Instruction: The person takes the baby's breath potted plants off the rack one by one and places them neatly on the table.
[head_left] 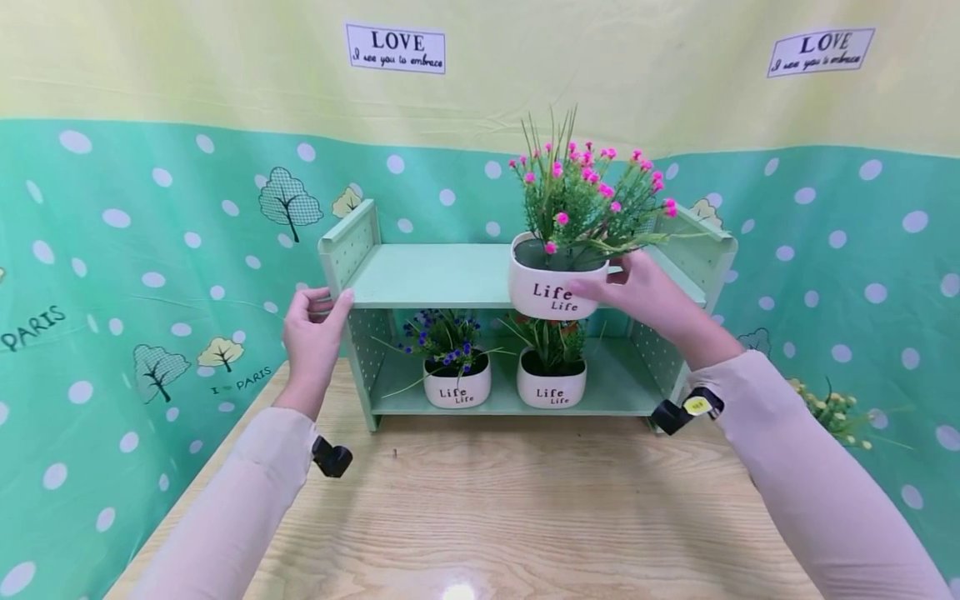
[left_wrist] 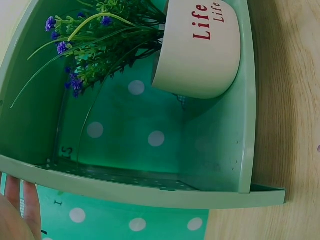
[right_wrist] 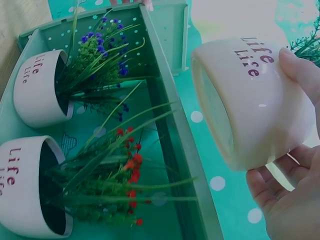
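My right hand (head_left: 660, 308) grips a white "Life" flowerpot (head_left: 546, 283) of pink artificial flowers (head_left: 606, 191) by its right side. That pot is tilted a little and held at the front edge of the upper board, its base showing in the right wrist view. With my left hand (head_left: 311, 337) I hold the left side of a pale green two-tier shelf (head_left: 435, 271), thumb at the front edge and fingers on the outside. On the lower tier stand a pot with blue-purple flowers (head_left: 457, 390) and, right of it, a pot with red-orange flowers (head_left: 551, 389).
The shelf stands on a wood-grain table (head_left: 487, 492). Behind hangs a green and yellow curtain (head_left: 247, 192) with dots and printed trees. A plant with small yellowish flowers (head_left: 836, 412) shows at the right, partly hidden by my right sleeve (head_left: 810, 483).
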